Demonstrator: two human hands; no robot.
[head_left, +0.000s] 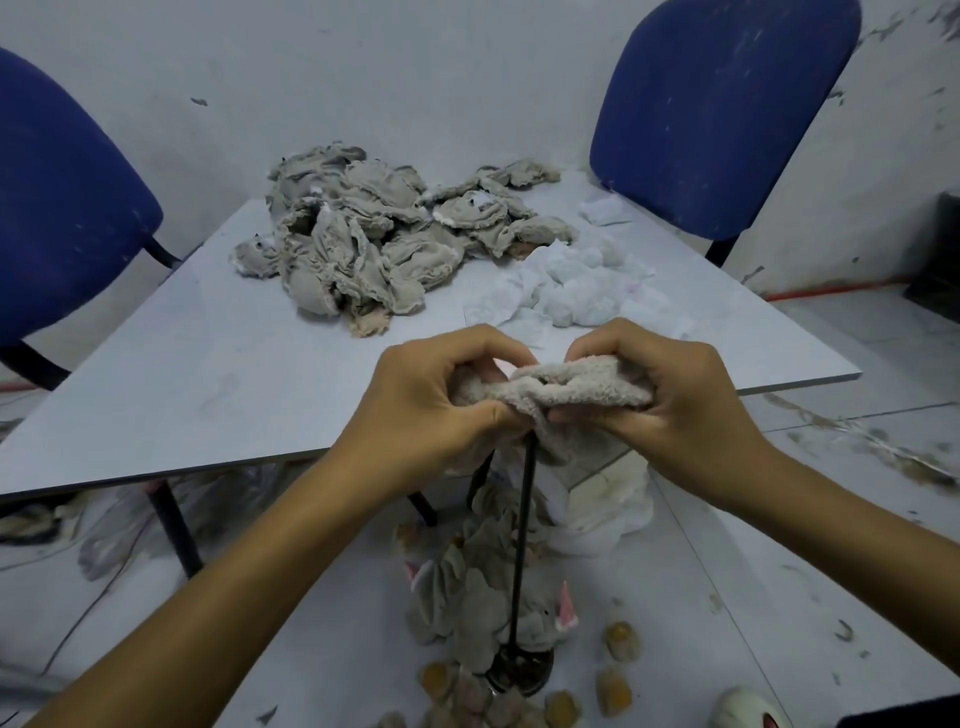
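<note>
A grey plush fabric piece is bunched between both hands just past the table's near corner. My left hand pinches its left side with curled fingers. My right hand grips its right side, thumb underneath. The fabric sits over the top of a thin black upright rod, which stands on a round dark base on the floor. How far the rod reaches into the fabric is hidden.
The grey table carries a heap of grey plush skins and white stuffing. More grey plush pieces and small tan parts lie on the floor. Blue chairs stand at left and right.
</note>
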